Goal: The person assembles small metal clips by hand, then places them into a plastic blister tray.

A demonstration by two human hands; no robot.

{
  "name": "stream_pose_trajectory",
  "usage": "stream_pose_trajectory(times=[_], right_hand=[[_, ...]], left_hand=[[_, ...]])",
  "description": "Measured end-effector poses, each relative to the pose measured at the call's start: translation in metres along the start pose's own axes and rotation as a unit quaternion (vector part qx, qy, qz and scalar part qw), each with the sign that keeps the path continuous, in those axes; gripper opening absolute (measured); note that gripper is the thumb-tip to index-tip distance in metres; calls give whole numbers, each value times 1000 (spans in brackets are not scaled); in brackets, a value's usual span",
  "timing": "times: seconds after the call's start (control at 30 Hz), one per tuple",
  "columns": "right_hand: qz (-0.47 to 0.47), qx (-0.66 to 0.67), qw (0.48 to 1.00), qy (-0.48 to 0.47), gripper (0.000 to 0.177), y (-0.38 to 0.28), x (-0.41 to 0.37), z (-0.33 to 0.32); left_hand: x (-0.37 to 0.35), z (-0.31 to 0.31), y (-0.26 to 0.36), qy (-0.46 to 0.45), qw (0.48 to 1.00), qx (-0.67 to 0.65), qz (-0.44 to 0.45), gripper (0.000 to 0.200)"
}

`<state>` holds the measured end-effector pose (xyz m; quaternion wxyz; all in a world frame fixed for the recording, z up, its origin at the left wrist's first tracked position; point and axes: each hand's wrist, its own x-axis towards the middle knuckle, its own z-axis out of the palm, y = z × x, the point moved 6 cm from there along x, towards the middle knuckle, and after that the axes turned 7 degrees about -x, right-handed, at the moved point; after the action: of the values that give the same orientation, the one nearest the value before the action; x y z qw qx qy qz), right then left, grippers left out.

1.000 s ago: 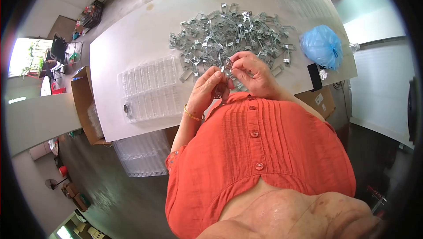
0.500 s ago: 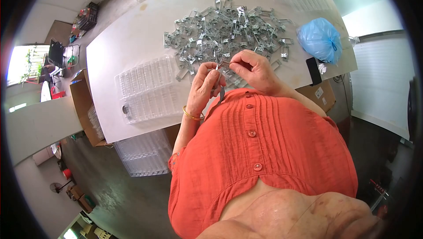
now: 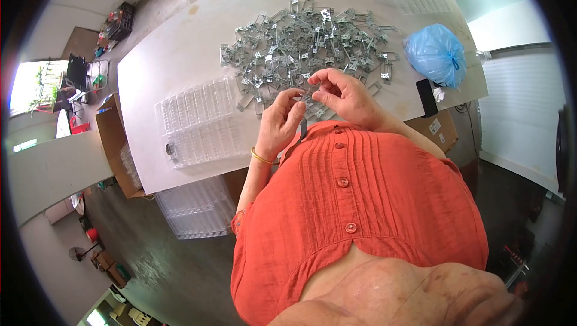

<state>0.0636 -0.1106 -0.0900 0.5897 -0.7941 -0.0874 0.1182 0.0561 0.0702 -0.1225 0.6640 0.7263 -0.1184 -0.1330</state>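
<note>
- Where the left hand [image 3: 279,126] had pinched something small half a second earlier, its thumb and forefinger stood apart — perhaps a loosened grip, a pause in the handling.
- The right hand [image 3: 344,98] was half curled just beside it; whether either hand gripped anything, I could not tell.
- The metal clips [image 3: 311,44] lay in one pile beyond the hands — too tangled to count.
- Counted: two hands, one blue bag [image 3: 436,55], one phone [image 3: 427,97], one bracelet [image 3: 261,157].

A bright rectangular window [image 3: 25,84] glares at far left, the smooth dark-grey floor [image 3: 150,260] gleams below a broad off-white table [image 3: 198,49], and over on the right a pale ribbed panel [image 3: 520,109] shines beside a brightly lit white wall [image 3: 511,22].
</note>
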Motion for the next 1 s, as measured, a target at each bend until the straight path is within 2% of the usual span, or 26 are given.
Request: stream_pose_trajectory(times=[0.3,0.5,0.6,0.7,0.8,0.83,0.93,1.0], right_hand=[[91,139,982,-85,20,18,6,16],[96,93,990,-45,13,32,13,15],[74,90,993,-2,11,30,18,13],[81,110,991,6,10,11,17,14],[80,98,992,8,10,8,19,11],[74,92,993,16,10,8,21,8],[66,118,989,58,12,8,23,-1],[67,142,984,84,13,0,20,-5]], left_hand=[[-4,2,14,25,989,148,-6,32],[-6,5,7,16,981,191,21,38],[-6,8,13,0,978,199,66,31],[-4,4,16,4,985,172,26,36],[-3,6,24,-67,960,255,95,34],[-3,9,23,-78,960,250,96,32],[-5,1,11,-25,991,128,35,33],[-2,-9,0,-11,1000,-25,-14,37]])
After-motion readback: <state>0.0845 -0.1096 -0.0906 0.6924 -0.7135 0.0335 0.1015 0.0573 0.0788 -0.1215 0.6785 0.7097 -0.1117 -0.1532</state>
